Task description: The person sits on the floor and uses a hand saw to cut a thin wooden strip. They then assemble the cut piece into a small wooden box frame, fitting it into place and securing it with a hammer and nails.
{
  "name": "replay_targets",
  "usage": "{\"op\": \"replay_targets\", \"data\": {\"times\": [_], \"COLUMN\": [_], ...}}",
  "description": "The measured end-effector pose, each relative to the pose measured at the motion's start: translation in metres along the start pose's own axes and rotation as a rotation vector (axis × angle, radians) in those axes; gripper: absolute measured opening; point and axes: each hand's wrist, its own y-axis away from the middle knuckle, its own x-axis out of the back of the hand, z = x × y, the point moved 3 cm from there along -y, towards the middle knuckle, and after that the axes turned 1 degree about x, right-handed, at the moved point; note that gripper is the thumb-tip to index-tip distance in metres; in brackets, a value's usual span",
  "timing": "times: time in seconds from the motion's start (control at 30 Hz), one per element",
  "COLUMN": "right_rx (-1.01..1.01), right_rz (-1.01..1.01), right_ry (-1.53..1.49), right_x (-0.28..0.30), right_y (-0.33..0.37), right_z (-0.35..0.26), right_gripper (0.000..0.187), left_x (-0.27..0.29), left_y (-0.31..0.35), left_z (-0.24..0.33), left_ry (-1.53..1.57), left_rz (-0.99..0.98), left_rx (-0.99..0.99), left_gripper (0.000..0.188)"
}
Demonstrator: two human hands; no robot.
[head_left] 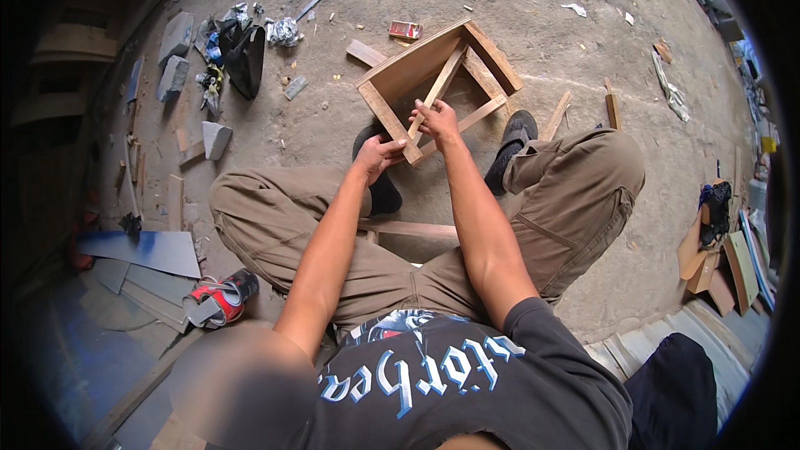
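Observation:
A small wooden frame (408, 73), with a flat board across its far side and narrow bars for its other sides, rests tilted between my feet. My left hand (379, 158) closes round the near left end of this frame, its fingers at the corner. A loose-looking wooden strip (447, 79) runs slantwise through the frame from the far board toward that near corner. Pinched between the thumb and fingers of my right hand (435, 119) is this strip, near its lower end. Whether the strip is fastened at either end I cannot tell.
Wood offcuts (367, 53) and a small red box (406, 29) lie beyond the frame. On the left are concrete blocks (174, 36), a black bag (244, 60) and a red can (222, 298). Wood pieces (612, 107) lie beyond my right knee.

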Motion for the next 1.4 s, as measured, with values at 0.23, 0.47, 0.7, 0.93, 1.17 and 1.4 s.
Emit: {"op": "replay_targets", "data": {"times": [0.23, 0.47, 0.7, 0.93, 1.17, 1.4], "right_rx": [0.124, 0.246, 0.495, 0.184, 0.122, 0.078], "right_rz": [0.202, 0.494, 0.591, 0.441, 0.245, 0.26], "right_ry": [0.056, 0.632, 0.765, 0.407, 0.262, 0.424], "right_x": [0.011, 0.086, 0.065, 0.071, 0.063, 0.07], "right_y": [0.004, -0.003, 0.015, -0.024, -0.045, -0.047], "right_z": [0.017, 0.017, 0.024, 0.044, 0.058, 0.076], "right_gripper": [0.03, 0.023, 0.039, 0.035, 0.03, 0.036], "left_x": [-0.014, -0.038, -0.014, -0.014, 0.036, 0.025], "left_y": [-0.006, -0.016, -0.007, 0.009, 0.0, -0.014], "left_z": [0.005, 0.021, 0.002, -0.014, -0.03, -0.057], "left_ry": [-0.137, -0.014, -0.128, -0.343, -0.2, -0.527], "left_rz": [0.19, 0.152, 0.158, 0.156, 0.24, 0.287], "left_rx": [-0.064, -0.065, 0.095, 0.142, 0.157, 0.095], "left_gripper": [0.05, 0.04, 0.042, 0.057, 0.053, 0.027]}}
